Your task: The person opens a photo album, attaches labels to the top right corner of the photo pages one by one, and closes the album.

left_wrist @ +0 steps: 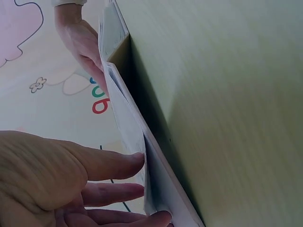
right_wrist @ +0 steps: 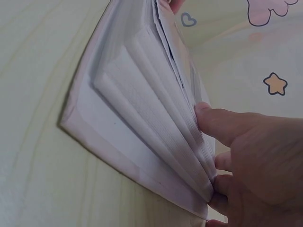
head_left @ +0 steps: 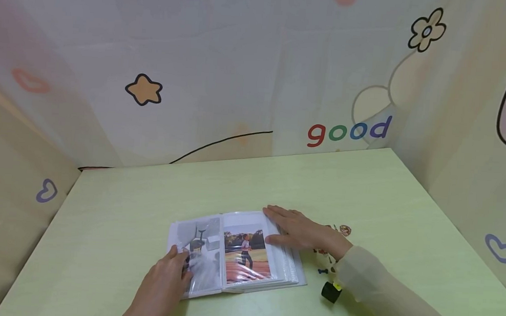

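Note:
A photo album [head_left: 280, 272] lies open on the table. Its left page [head_left: 203, 272] carries a greyish picture under clear film; on the right page is a photo [head_left: 246, 255] of a runner on a red track. My left hand [head_left: 163, 279] rests on the left page's lower outer part, and in the left wrist view one fingertip [left_wrist: 161, 218] reaches past the loose page edge. My right hand [head_left: 298, 229] lies over the right page's upper outer corner with fingers extended. Its thumb [right_wrist: 203, 113] touches the page face in the right wrist view, above a fanned stack of sleeves [right_wrist: 137, 90].
Right of the album, beside my right forearm, is a small black object [head_left: 330, 292] with a yellow bit near it. A small blue piece [head_left: 322, 271] and several tiny brown-red pieces [head_left: 345, 230] lie farther back. A printed curtain [head_left: 223, 77] stands behind the pale green table [head_left: 144, 194].

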### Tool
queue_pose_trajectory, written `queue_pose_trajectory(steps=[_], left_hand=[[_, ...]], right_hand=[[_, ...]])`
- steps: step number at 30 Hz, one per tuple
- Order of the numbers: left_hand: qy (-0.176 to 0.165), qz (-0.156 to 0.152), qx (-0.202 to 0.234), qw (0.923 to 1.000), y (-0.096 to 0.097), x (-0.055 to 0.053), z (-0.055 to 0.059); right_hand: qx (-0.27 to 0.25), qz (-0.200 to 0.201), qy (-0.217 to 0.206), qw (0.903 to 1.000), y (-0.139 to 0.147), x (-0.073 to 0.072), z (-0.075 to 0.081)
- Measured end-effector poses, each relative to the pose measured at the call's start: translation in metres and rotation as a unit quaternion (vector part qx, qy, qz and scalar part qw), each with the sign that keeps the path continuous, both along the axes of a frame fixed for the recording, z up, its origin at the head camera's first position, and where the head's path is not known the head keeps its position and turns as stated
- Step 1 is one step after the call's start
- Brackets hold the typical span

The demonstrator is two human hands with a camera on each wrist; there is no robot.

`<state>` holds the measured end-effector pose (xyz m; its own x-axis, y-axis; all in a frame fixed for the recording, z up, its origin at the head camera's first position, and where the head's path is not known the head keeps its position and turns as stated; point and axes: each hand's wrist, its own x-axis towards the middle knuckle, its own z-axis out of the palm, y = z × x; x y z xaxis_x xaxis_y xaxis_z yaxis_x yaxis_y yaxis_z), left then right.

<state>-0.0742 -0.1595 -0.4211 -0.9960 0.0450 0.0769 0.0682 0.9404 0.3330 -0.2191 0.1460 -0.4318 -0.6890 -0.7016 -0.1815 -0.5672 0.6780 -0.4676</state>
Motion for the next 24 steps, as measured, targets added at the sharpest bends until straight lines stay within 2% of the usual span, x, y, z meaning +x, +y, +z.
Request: queue_pose_trajectory(steps=[4,12,24], left_hand=[[0.01,-0.011,-0.006,0.9999,0.0002,-0.0001,-0.0007],[0.063,-0.032,-0.01,0.9975,-0.002,0.0038,-0.007],[0.071,-0.045,-0.024,0.9961,-0.0013,0.0038,-0.0097]], right_hand=[[0.0,0.002,0.0,1.0,0.0004,0.0005,0.0016],[0.0,0.003,0.001,1.0,0.0003,0.0001,0.0008],[0.0,0.001,0.007,1.0,-0.0006,0.0004,0.0005]])
